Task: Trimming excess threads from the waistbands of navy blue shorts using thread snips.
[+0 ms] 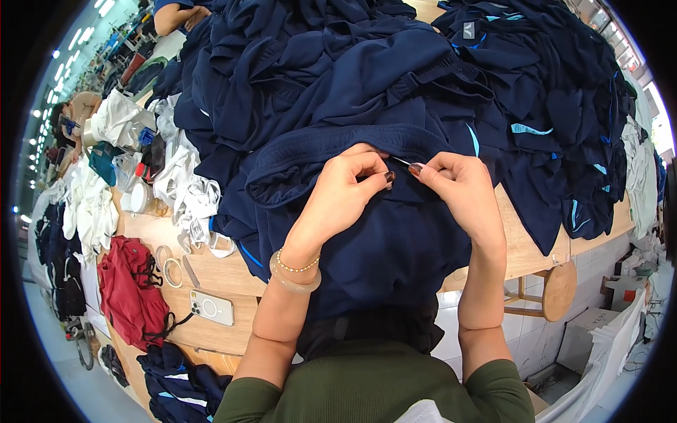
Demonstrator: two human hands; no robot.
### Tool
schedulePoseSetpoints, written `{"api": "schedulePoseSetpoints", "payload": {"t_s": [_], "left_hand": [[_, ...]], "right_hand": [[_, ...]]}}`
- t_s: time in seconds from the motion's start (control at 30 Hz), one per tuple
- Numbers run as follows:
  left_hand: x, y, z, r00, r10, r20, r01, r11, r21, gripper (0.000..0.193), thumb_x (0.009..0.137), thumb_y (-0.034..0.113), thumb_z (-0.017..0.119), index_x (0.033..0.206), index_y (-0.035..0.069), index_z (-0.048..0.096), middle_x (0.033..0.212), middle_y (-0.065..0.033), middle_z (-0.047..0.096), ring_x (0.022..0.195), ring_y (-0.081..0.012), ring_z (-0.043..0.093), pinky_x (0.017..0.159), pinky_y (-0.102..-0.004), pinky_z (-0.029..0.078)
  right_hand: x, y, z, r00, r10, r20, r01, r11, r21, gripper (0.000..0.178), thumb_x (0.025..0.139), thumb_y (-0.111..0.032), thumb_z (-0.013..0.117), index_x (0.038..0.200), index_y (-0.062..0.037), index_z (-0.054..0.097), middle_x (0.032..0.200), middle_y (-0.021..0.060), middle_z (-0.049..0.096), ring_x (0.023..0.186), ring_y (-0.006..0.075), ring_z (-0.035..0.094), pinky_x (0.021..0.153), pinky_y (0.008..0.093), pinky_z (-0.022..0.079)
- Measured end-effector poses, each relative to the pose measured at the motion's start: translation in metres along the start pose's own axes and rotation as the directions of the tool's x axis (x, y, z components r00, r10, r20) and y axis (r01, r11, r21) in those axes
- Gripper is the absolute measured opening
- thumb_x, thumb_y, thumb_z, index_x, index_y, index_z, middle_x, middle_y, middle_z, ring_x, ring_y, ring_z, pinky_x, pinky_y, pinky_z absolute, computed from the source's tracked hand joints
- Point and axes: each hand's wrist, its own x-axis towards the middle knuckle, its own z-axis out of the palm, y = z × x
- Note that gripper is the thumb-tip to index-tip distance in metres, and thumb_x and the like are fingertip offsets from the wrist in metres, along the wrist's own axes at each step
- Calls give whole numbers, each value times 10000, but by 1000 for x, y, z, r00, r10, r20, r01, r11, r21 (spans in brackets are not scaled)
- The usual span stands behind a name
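A navy garment (381, 240) lies over the table's near edge and my lap, its gathered waistband (321, 146) curving across in front of me. My left hand (350, 180) is closed in a pinch on the cloth just below this waistband. To its right, my right hand (458, 185) pinches a thin, pale, straight piece (400, 161) that reaches toward the left fingertips. Whether that piece is a cord end or a slim tool cannot be made out. The fingers partly cover the spot on the cloth where both hands meet.
A large heap of navy clothing (317, 63) fills the table beyond, with more at the right. On the left lie white cloths (194, 190), a red garment (130, 292), tape rolls (172, 273) and a phone (211, 308). A wooden stool (559, 291) stands at right.
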Motion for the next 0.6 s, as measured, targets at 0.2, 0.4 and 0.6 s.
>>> {"api": "schedulePoseSetpoints", "payload": {"t_s": [0.2,0.4,0.6], "left_hand": [[0,-1,-1,1000,-8,6,8,1000,-10,87,901,-25,627,855,-94,653,926,-36,585,819,-90,593,757,-229,473],[-1,-3,-1,1000,-6,4,6,1000,-21,85,904,-25,627,860,-95,651,929,-35,588,820,-88,595,759,-230,476],[-1,0,-1,1000,-8,1,8,1000,-1,91,903,-24,628,839,-86,645,923,-30,583,801,-83,578,742,-231,464]], "right_hand": [[3,-2,3,1000,1,8,-1,1000,7,314,893,-224,746,799,71,697,499,-1,476,506,36,374,482,272,281],[5,1,5,1000,6,-7,-6,999,34,293,889,-204,745,810,74,695,511,0,501,512,34,383,485,262,286],[5,7,4,999,-41,-31,43,996,79,269,888,-183,742,806,69,693,510,-18,490,512,30,377,485,260,277]]}}
